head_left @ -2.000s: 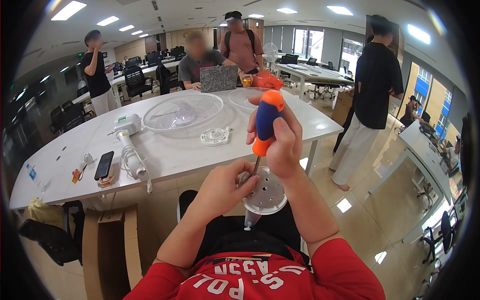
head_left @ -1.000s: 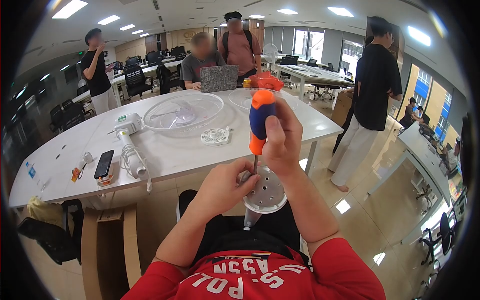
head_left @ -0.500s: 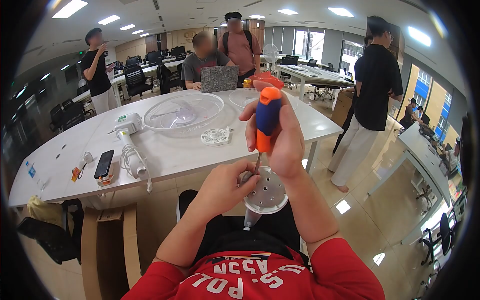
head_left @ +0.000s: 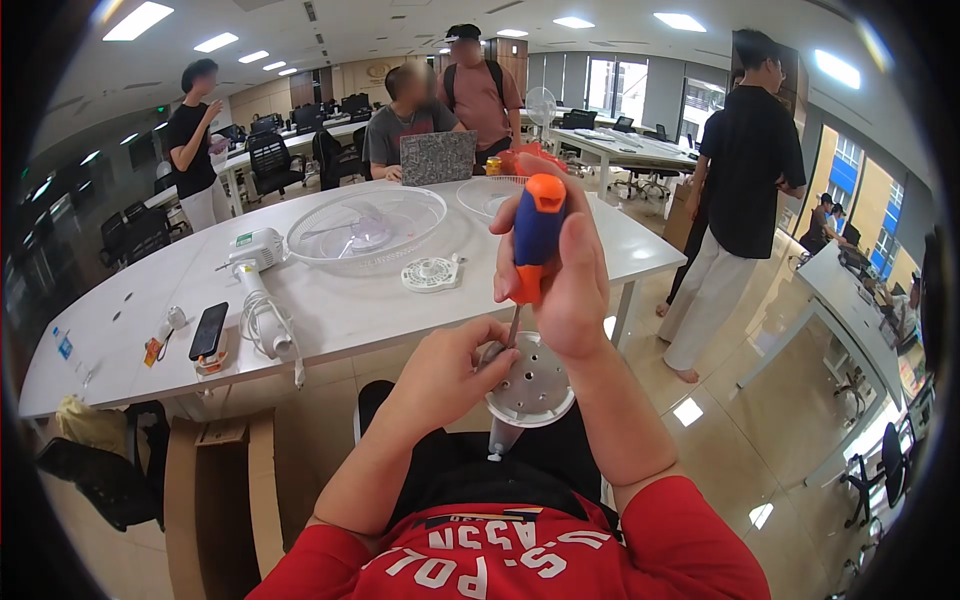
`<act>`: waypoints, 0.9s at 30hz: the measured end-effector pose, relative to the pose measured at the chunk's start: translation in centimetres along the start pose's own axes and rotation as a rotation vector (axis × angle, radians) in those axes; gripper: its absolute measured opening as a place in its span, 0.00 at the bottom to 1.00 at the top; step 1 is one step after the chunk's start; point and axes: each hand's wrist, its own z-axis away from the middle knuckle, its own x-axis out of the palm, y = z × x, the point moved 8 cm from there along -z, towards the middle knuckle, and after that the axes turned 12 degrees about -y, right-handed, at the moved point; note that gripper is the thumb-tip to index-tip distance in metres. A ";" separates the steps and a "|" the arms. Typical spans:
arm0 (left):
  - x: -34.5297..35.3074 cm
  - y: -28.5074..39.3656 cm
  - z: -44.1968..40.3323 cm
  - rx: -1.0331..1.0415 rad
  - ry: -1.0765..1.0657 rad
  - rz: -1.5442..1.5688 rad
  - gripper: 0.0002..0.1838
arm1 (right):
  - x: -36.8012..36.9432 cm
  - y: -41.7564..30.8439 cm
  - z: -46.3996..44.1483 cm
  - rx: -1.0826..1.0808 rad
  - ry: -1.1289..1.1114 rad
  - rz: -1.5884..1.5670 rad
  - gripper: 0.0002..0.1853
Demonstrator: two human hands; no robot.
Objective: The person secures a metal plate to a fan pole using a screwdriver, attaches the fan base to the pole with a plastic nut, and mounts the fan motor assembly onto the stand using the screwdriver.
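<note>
My right hand is wrapped loosely round a screwdriver with an orange and blue handle, held upright. Its thin metal shaft points down at a round plate with holes, the white-rimmed end of a stand part between my legs. The thumb and forefinger of my left hand pinch at the shaft's lower end, over the plate's left side. Those fingers hide the tip, and any screw there cannot be seen. A narrower tube of the part with a small white knob extends below the plate toward my lap.
On the white table lie a fan grille, a white round part, a fan motor with a corded pole, and a phone. A cardboard box stands at lower left. Several people are around, one at a laptop.
The screwdriver handle has turned slightly and my right fingers have shifted round it. My left hand stays at the plate. The standing person at far left has lowered a hand from the face.
</note>
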 end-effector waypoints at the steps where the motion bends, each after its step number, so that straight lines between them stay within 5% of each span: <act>1: 0.1 0.1 0.0 0.016 -0.007 0.011 0.11 | 0.0 0.2 -0.1 0.039 -0.013 0.015 0.28; 22: -0.5 0.0 0.2 0.025 0.071 -0.017 0.13 | -0.1 0.4 -0.3 -0.003 0.063 0.081 0.23; 27: -0.6 0.6 -0.1 0.036 0.066 -0.094 0.11 | -0.1 0.5 -0.2 0.117 -0.067 0.169 0.37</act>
